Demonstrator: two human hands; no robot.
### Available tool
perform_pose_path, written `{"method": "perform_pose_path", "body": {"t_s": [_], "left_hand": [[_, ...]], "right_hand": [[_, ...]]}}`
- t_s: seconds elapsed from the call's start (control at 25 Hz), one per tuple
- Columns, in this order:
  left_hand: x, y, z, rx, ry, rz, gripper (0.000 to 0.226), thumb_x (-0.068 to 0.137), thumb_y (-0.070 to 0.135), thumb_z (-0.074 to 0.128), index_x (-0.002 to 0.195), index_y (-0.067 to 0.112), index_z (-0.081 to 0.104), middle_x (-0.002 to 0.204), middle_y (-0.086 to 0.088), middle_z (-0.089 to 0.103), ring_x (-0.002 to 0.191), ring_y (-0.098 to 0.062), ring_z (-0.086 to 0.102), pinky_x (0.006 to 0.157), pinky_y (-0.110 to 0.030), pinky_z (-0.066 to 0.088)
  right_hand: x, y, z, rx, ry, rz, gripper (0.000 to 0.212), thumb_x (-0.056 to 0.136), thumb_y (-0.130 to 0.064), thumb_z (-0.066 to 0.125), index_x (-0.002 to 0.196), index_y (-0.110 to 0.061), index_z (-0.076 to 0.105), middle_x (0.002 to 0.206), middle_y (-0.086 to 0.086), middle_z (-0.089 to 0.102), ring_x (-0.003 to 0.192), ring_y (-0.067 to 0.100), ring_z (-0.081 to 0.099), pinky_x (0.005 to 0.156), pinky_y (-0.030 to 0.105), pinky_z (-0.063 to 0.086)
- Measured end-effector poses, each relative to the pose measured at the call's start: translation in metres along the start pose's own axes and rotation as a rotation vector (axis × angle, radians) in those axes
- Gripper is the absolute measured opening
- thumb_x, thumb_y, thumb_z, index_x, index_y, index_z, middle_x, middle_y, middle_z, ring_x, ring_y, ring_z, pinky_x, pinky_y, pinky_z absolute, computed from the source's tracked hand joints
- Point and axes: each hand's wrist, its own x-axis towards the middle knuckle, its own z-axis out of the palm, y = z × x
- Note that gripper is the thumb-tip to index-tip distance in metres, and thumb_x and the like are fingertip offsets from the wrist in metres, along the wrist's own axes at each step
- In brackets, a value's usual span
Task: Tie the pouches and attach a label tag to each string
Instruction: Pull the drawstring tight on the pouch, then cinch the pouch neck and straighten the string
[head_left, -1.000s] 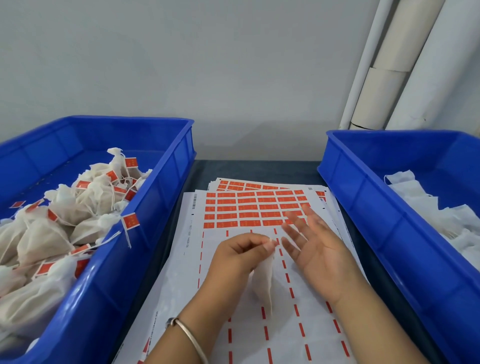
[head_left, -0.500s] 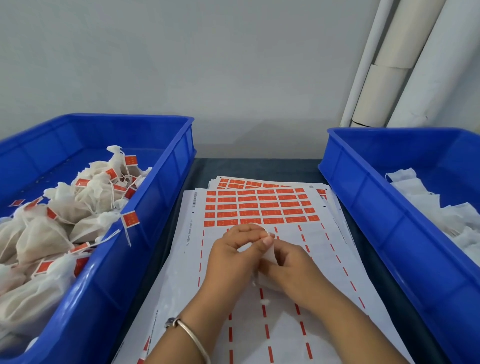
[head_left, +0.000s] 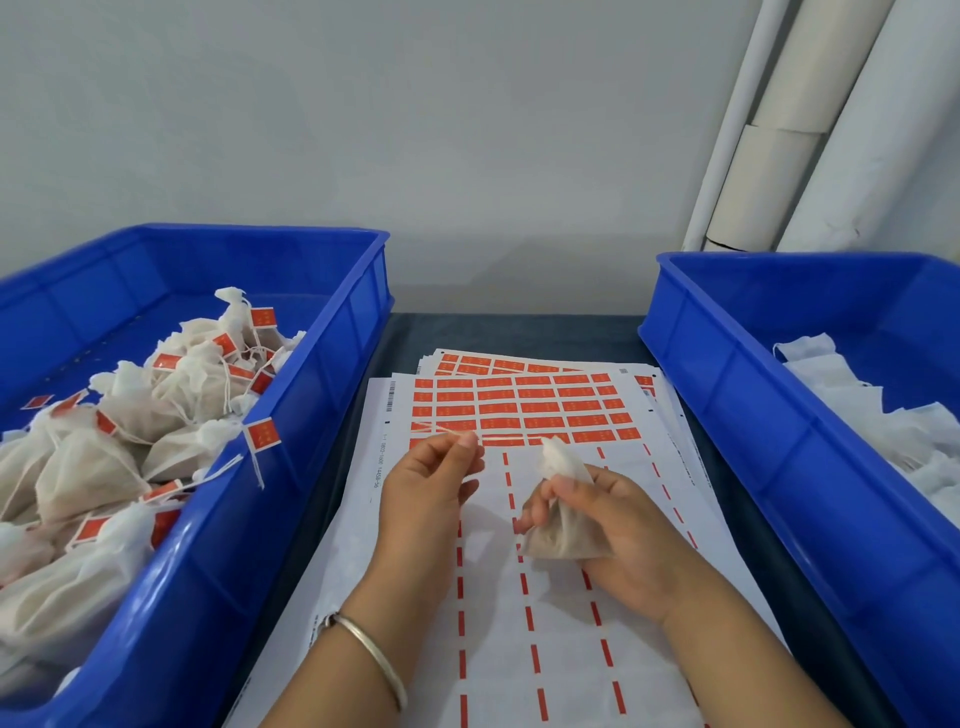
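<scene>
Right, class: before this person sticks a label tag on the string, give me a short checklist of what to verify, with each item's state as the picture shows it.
1. Pouch held firmly: ok, the right hand grips it at the neck.
2. String drawn taut: ok, the left hand pinches its end and pulls it away from the pouch.
3. Knot tied: cannot tell, the neck is bunched but the fingers hide it.
4. Labels within reach: ok, the label sheet lies just beyond both hands with orange rows left.
5. A label already peeled: not ok, neither hand holds one.
6. Room in the left bin for the finished pouch: ok.
</scene>
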Motion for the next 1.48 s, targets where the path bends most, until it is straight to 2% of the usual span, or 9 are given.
{"method": "perform_pose_path", "body": {"t_s": [0.28, 0.48, 0.6, 0.68, 0.88, 1.04, 1.24, 1.36, 1.48], "left_hand": [[0.002, -0.006, 0.003, -0.020, -0.017, -0.088, 0.006, 0.085, 0.022, 0.066, 0.080, 0.020, 0.070, 0.071, 0.011, 0.071, 0.071, -0.007, 0.070, 0.056, -0.018, 0.052], [-0.006, -0.011, 0.007, 0.314, -0.063, 0.167, 0.011, 0.083, 0.024, 0.069, 0.073, 0.029, 0.068, 0.070, 0.023, 0.066, 0.072, 0.002, 0.064, 0.059, -0.012, 0.051], [-0.012, -0.016, 0.007, 0.669, -0.238, 0.474, 0.018, 0.084, 0.026, 0.068, 0.072, 0.038, 0.064, 0.067, 0.034, 0.058, 0.082, 0.013, 0.055, 0.064, -0.001, 0.043], [-0.014, -0.019, 0.007, 0.832, -0.321, 0.640, 0.012, 0.086, 0.027, 0.065, 0.087, 0.038, 0.070, 0.075, 0.042, 0.047, 0.087, 0.017, 0.049, 0.069, 0.001, 0.037], [-0.013, -0.020, 0.005, 0.844, -0.310, 0.773, 0.017, 0.086, 0.027, 0.064, 0.099, 0.035, 0.071, 0.098, 0.042, 0.037, 0.105, 0.014, 0.037, 0.081, -0.001, 0.032], [-0.015, -0.016, 0.003, 0.747, -0.339, 0.761, 0.029, 0.087, 0.020, 0.063, 0.087, 0.049, 0.065, 0.112, 0.045, 0.036, 0.113, 0.020, 0.031, 0.087, 0.000, 0.031], [-0.018, -0.011, 0.008, 0.506, -0.326, 0.607, 0.034, 0.087, 0.014, 0.063, 0.080, 0.047, 0.063, 0.091, 0.025, 0.059, 0.093, 0.008, 0.054, 0.073, -0.005, 0.044], [-0.017, -0.009, 0.011, 0.492, -0.294, 0.490, 0.033, 0.088, 0.017, 0.062, 0.074, 0.048, 0.062, 0.077, 0.020, 0.063, 0.083, 0.008, 0.057, 0.066, -0.005, 0.045], [-0.016, -0.010, 0.013, 0.452, -0.267, 0.367, 0.025, 0.090, 0.022, 0.059, 0.071, 0.038, 0.063, 0.075, 0.022, 0.064, 0.076, 0.005, 0.059, 0.060, -0.006, 0.045]], "right_hand": [[0.007, 0.003, -0.008, 0.356, 0.080, 0.012, 0.023, 0.057, -0.028, 0.076, 0.080, -0.028, 0.077, 0.072, 0.000, 0.065, 0.072, 0.015, 0.068, 0.073, 0.029, 0.057], [0.009, 0.002, -0.010, 0.560, 0.157, -0.018, 0.020, 0.066, -0.022, 0.070, 0.084, -0.029, 0.078, 0.091, 0.004, 0.073, 0.072, 0.015, 0.069, 0.073, 0.032, 0.057], [0.010, 0.004, -0.009, 0.335, 0.246, -0.049, 0.025, 0.068, -0.033, 0.069, 0.091, -0.034, 0.076, 0.097, 0.000, 0.071, 0.081, 0.016, 0.064, 0.080, 0.033, 0.056], [0.010, 0.008, -0.007, 0.069, 0.319, -0.057, 0.018, 0.075, -0.038, 0.067, 0.092, -0.041, 0.074, 0.093, -0.010, 0.070, 0.091, 0.018, 0.062, 0.086, 0.034, 0.054], [0.008, 0.010, -0.005, -0.399, 0.360, -0.103, 0.014, 0.087, -0.044, 0.056, 0.081, -0.040, 0.068, 0.081, -0.029, 0.065, 0.084, -0.001, 0.062, 0.052, 0.001, 0.043], [0.008, 0.012, -0.003, -0.464, 0.187, -0.062, 0.019, 0.097, -0.025, 0.049, 0.092, -0.021, 0.067, 0.087, 0.003, 0.068, 0.088, 0.022, 0.063, 0.069, 0.019, 0.054], [0.001, 0.005, 0.001, -0.465, -0.060, -0.073, 0.028, 0.093, -0.014, 0.056, 0.083, -0.037, 0.068, 0.081, -0.003, 0.068, 0.078, 0.014, 0.063, 0.069, 0.021, 0.053], [0.004, 0.007, 0.002, -0.521, -0.069, -0.057, 0.021, 0.091, -0.017, 0.060, 0.081, -0.033, 0.069, 0.080, 0.004, 0.068, 0.073, 0.024, 0.061, 0.067, 0.031, 0.054], [0.004, 0.009, 0.005, -0.557, -0.006, -0.115, 0.007, 0.085, -0.018, 0.068, 0.086, -0.026, 0.069, 0.080, -0.001, 0.069, 0.075, 0.016, 0.063, 0.070, 0.026, 0.057]]}}
